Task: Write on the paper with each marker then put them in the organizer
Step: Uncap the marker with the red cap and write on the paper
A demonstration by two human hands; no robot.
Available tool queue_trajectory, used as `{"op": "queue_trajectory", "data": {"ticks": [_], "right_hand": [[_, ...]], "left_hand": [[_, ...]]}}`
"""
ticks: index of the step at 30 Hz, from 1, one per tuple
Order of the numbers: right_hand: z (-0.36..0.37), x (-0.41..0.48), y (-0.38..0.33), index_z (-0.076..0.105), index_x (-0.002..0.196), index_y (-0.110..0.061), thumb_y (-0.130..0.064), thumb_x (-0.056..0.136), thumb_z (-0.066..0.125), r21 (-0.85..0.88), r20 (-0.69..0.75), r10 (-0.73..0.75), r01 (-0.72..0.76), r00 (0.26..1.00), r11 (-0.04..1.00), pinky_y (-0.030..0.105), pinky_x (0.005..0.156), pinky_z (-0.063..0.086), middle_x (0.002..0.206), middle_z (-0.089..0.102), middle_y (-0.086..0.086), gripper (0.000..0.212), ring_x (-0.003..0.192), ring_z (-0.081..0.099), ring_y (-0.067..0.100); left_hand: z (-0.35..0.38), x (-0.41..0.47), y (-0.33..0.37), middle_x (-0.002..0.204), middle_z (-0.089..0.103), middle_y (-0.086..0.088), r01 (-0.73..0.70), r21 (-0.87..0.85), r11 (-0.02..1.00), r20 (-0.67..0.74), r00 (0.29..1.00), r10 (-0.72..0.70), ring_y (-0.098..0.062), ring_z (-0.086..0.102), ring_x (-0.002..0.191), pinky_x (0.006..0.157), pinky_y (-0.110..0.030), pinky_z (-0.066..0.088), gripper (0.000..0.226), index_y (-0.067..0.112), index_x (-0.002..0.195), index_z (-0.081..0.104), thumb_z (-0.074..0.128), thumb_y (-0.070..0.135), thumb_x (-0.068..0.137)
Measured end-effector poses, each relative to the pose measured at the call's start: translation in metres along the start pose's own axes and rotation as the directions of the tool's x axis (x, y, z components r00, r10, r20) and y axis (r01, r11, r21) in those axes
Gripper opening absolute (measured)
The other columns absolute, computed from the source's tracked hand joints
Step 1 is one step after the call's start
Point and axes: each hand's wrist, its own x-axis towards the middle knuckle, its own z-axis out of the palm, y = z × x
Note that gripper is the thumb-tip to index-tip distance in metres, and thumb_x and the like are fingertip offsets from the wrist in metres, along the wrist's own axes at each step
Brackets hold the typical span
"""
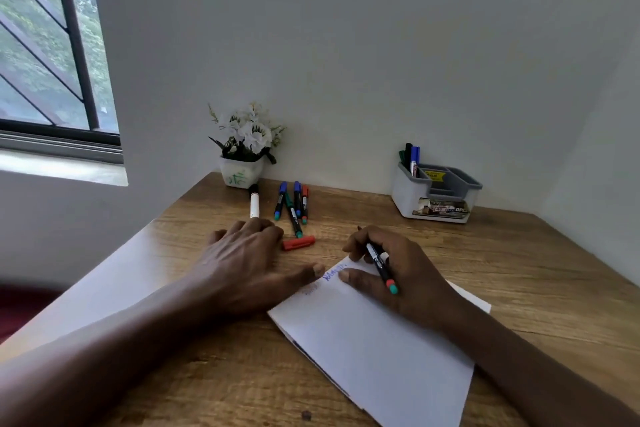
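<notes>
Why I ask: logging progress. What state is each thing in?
right hand: grips red marker.
red marker: uncapped, held.
red cap: off, lying on table.
left hand: resting on table, thumb by paper.
paper: flat, blue writing near far corner.
five loose markers: capped, lying on table.
organizer: upright, stored markers standing in one compartment.

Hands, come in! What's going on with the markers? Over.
Right hand grips marker over paper. Left hand rests on table, thumb at paper edge. Red cap loose, five markers waiting. Nothing blocks organizer.
</notes>
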Motion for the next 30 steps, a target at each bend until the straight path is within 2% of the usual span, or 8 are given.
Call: {"op": "queue_trajectory", "data": {"ticks": [3,5,8,11,15,20,26,30], "right_hand": [[0.010,0.000,-0.011,0.067,0.101,-0.030,-0.051,0.078,0.074,0.034,-0.021,0.021,-0.020,1.000,0.999,0.038,0.082,0.056,0.096,0.070,-0.009,0.032,0.094,0.067,0.009],[0.014,0.001,-0.020,0.070,0.099,-0.026,-0.054,0.088,0.064,0.062,-0.039,0.023,-0.020,0.999,0.998,0.034,0.077,0.056,0.090,0.072,-0.007,0.031,0.088,0.068,0.009],[0.009,0.005,-0.030,0.073,0.105,-0.018,-0.035,0.105,0.046,0.310,-0.049,0.197,-0.173,0.979,0.935,0.023,0.064,0.052,0.088,0.076,0.004,0.031,0.086,0.070,0.009],[0.001,0.011,-0.029,0.073,0.108,-0.011,-0.025,0.104,0.049,0.480,0.053,0.282,-0.272,0.958,0.834,0.027,0.062,0.050,0.090,0.076,0.012,0.028,0.085,0.071,0.019],[0.002,0.018,-0.025,0.075,0.100,-0.008,-0.012,0.097,0.063,0.421,0.126,0.307,-0.331,0.943,0.845,0.024,0.063,0.056,0.081,0.077,0.011,0.014,0.071,0.069,0.018],[0.002,0.022,-0.022,0.070,0.094,0.003,0.000,0.087,0.070,0.401,0.126,0.313,-0.337,0.942,0.852,0.028,0.064,0.059,0.083,0.076,0.021,0.007,0.071,0.070,0.022],[0.012,0.019,-0.024,0.066,0.074,-0.005,0.003,0.085,0.070,0.367,-0.005,0.272,-0.251,0.962,0.896,0.022,0.045,0.045,0.060,0.067,0.009,0.014,0.050,0.059,0.014],[0.010,0.018,-0.025,0.067,0.073,0.002,0.004,0.081,0.071,0.286,-0.016,0.222,-0.208,0.975,0.935,0.020,0.045,0.044,0.054,0.063,0.004,0.009,0.045,0.055,0.008]], "left_hand": [[0.001,0.001,0.000,0.161,0.030,0.005,-0.012,-0.024,1.000,0.053,0.999,0.013,-0.016,0.033,0.145,0.120,-0.045,0.022,0.108,0.032,0.146,0.040,0.022,0.101,0.065],[0.000,0.002,0.001,0.164,0.025,0.002,-0.015,-0.030,0.999,0.094,0.995,0.017,-0.017,0.029,0.148,0.123,-0.045,0.017,0.109,0.028,0.150,0.036,0.028,0.099,0.068],[0.000,0.003,0.000,0.167,0.018,0.001,-0.026,-0.021,0.999,0.137,0.990,0.029,-0.016,0.023,0.151,0.123,-0.046,0.010,0.110,0.026,0.153,0.031,0.033,0.097,0.069],[0.000,0.005,-0.002,0.168,0.013,0.000,-0.032,-0.011,0.999,0.169,0.985,0.034,-0.016,0.019,0.152,0.123,-0.047,0.006,0.113,0.027,0.156,0.025,0.032,0.098,0.068],[0.001,0.006,-0.002,0.168,0.013,0.001,-0.047,0.007,0.999,0.178,0.983,0.045,-0.016,0.017,0.153,0.123,-0.048,0.008,0.115,0.028,0.156,0.024,0.029,0.099,0.066],[0.000,0.006,-0.001,0.169,0.010,0.001,-0.039,0.005,0.999,0.178,0.983,0.038,-0.016,0.014,0.154,0.124,-0.050,0.008,0.116,0.028,0.158,0.020,0.016,0.096,0.064],[0.002,0.007,-0.001,0.168,0.012,0.002,-0.041,0.007,0.999,0.158,0.987,0.040,-0.016,0.015,0.154,0.125,-0.051,0.009,0.107,0.029,0.157,0.024,0.024,0.093,0.071],[0.002,0.008,-0.002,0.168,0.013,0.003,-0.042,0.001,0.999,0.157,0.987,0.042,-0.015,0.016,0.153,0.125,-0.051,0.009,0.106,0.030,0.156,0.026,0.024,0.093,0.071]]}}
